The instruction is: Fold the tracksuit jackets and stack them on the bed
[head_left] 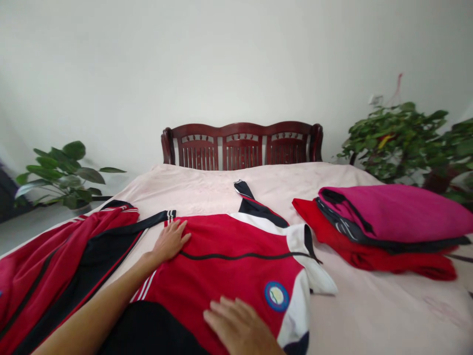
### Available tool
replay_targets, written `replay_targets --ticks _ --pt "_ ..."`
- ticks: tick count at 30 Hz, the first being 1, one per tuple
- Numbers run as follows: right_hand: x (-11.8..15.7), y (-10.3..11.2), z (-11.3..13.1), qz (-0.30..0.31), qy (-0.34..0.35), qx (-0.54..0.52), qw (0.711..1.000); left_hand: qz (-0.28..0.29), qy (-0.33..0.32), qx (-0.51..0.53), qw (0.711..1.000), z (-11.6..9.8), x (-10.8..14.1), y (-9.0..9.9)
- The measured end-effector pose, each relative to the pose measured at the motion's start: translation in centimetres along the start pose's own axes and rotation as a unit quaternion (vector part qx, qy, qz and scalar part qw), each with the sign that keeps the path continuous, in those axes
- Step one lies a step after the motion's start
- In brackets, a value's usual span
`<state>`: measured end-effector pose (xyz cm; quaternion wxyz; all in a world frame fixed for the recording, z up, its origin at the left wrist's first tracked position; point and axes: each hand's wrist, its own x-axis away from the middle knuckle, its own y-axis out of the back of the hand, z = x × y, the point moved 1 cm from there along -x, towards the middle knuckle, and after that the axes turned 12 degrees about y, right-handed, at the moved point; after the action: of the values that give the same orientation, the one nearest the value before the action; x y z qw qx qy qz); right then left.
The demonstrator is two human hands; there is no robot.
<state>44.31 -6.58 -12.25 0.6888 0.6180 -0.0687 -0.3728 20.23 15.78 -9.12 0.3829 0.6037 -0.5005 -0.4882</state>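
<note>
A: Now, the hands?
B: Both open, flat, holding nothing: left hand (170, 241) on the red track jacket (225, 261), right hand (240, 328) just beside its round badge (276, 296).
A: And around it?
B: Left of the jacket, another red-and-black jacket (62, 261); right of it, a folded magenta-and-red pile (384, 227); beyond it, a dark wooden headboard (242, 148).
</note>
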Motion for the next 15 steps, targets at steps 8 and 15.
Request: replay_targets --ticks 8,15 --pt "8.6 9.0 -10.2 0.044 -0.289 0.166 0.942 0.009 -0.132 -0.068 0.989 2.7 6.0 -1.7" --pt "12.9 9.2 -11.0 -0.024 -0.309 0.193 0.931 0.09 -0.15 0.018 0.984 4.9 8.7 2.2"
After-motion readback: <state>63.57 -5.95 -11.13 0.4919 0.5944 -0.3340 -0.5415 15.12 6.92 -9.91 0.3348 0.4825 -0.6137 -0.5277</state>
